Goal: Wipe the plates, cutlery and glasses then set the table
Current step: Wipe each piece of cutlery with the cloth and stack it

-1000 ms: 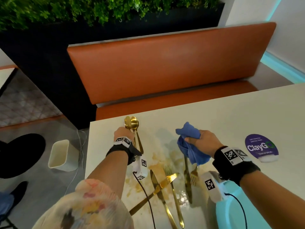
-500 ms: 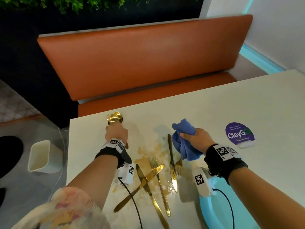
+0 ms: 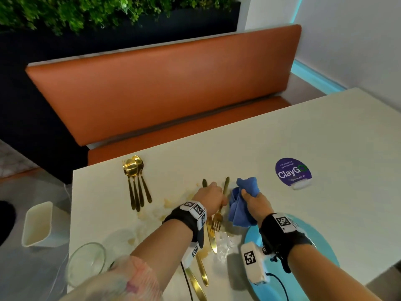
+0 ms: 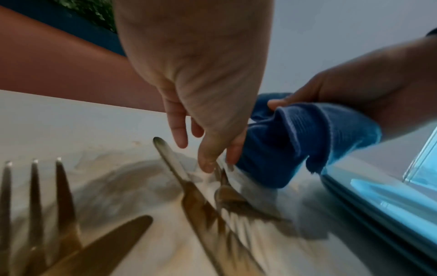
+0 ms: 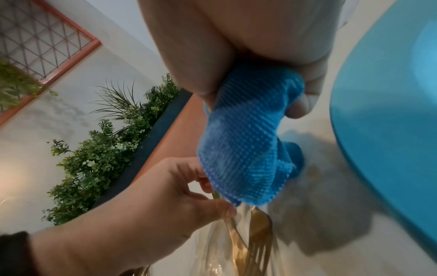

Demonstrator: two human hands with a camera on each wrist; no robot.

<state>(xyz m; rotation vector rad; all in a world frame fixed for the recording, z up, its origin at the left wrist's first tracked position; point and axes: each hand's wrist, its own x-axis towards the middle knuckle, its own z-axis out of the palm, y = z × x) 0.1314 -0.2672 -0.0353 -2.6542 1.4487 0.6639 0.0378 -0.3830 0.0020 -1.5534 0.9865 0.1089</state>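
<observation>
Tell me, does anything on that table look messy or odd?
Yes. Yellowish-brown stains smear the white table around the scattered gold cutlery, and a whitish wet patch lies beside the blue plate.

Orange padded bench (image 3: 165, 88) ran along the far side of the cream table (image 3: 303, 135), backed by a dark planter (image 3: 65, 46) topped with green foliage (image 3: 76, 9). White wall (image 3: 358, 40) at right had a cyan light strip (image 3: 314, 78) along its base; grey floor (image 3: 26, 187) at left held a small cream bin (image 3: 36, 224). Right wrist view showed an orange-framed lattice panel (image 5: 40, 37) on a pale wall.
</observation>
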